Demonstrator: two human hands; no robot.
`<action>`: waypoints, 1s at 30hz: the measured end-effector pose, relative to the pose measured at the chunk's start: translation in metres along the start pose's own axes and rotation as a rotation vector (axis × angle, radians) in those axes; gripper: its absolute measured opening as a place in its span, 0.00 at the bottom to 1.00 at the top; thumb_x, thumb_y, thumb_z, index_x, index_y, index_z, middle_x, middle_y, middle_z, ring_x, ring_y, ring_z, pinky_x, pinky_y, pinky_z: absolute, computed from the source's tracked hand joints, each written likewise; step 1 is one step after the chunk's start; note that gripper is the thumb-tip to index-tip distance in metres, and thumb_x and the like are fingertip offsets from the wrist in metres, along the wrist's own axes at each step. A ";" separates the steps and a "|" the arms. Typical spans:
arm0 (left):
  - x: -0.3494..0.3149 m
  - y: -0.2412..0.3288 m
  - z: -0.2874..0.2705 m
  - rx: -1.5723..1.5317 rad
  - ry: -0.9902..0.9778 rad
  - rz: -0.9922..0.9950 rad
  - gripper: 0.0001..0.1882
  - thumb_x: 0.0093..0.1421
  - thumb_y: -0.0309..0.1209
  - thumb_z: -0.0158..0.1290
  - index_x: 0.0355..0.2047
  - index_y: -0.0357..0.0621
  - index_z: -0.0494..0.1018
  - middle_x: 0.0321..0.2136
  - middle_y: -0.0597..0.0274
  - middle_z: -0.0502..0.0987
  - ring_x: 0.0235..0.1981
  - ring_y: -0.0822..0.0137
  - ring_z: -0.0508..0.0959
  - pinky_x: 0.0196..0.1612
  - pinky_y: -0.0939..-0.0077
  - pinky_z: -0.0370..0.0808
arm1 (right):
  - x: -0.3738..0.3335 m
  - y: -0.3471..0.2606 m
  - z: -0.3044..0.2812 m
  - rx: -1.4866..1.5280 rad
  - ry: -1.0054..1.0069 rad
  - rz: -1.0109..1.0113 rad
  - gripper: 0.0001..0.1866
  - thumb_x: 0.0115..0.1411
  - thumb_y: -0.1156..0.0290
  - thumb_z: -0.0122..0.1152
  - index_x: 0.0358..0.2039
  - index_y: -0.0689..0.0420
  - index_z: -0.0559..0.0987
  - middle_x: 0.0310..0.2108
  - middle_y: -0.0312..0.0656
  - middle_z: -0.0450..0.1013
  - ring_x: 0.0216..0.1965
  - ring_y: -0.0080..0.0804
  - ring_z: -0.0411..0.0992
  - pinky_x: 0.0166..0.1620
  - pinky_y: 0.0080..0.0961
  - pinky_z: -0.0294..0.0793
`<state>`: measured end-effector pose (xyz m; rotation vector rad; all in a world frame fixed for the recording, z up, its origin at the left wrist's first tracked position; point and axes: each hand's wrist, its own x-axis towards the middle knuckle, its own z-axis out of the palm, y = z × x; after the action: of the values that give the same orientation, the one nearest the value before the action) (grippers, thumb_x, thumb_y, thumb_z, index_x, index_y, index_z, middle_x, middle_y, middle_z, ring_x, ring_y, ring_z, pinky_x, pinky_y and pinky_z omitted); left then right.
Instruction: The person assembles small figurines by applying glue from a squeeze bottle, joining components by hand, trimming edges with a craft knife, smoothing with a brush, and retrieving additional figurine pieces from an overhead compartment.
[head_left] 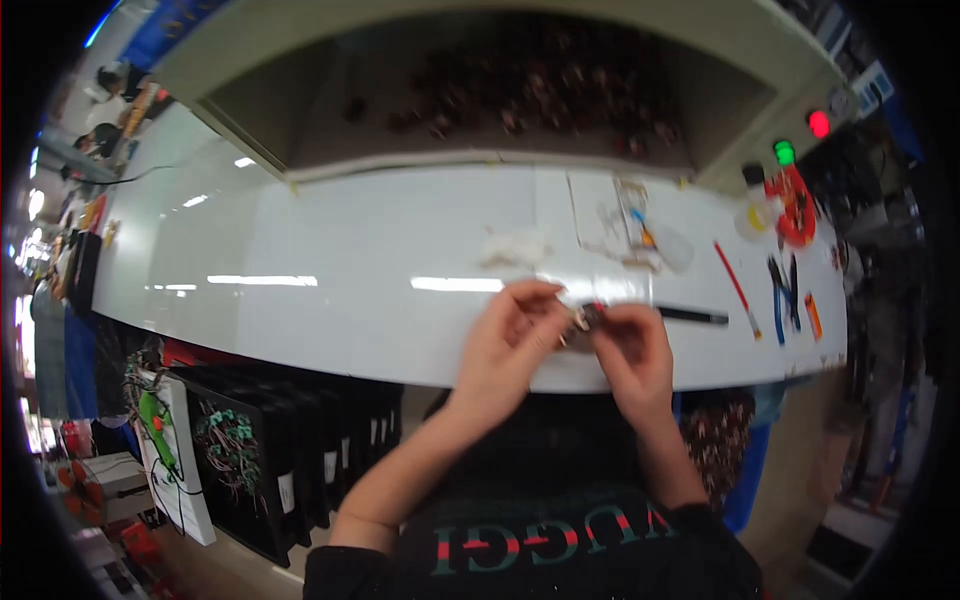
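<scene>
Over the near edge of the white table (350, 245), my left hand (500, 350) and my right hand (638, 360) meet at the fingertips. Between them is a small part (583, 319) with dark and pale metallic patches, too small and blurred to name. My left thumb and index finger pinch it from one side. The fingers of my right hand close on its other side, where a bit of red shows. Just past my right hand lies a slim black tool (695, 316), partly hidden behind the fingers. A crumpled white wipe (515, 247) rests beyond my left hand.
To the right lie a red-handled brush (738, 285), blue-handled pliers (778, 300) and an orange stick-like item (813, 317). A translucent bottle (674, 248) lies behind them. A recessed opening (330, 130) at the back holds many brown parts. Black racks (285, 440) stand lower left.
</scene>
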<state>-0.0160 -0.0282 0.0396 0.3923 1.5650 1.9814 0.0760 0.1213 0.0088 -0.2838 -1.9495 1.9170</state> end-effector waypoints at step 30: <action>0.005 -0.022 -0.004 -0.084 -0.176 -0.057 0.26 0.65 0.23 0.47 0.63 0.39 0.56 0.55 0.53 0.66 0.49 0.71 0.71 0.52 0.75 0.71 | 0.011 0.008 -0.007 -0.251 -0.208 -0.175 0.16 0.52 0.81 0.65 0.41 0.59 0.72 0.40 0.44 0.71 0.40 0.33 0.74 0.43 0.25 0.77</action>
<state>-0.0162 -0.0252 0.0171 0.4691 1.3644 1.9076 0.0679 0.1326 0.0020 0.0208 -2.2714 1.6485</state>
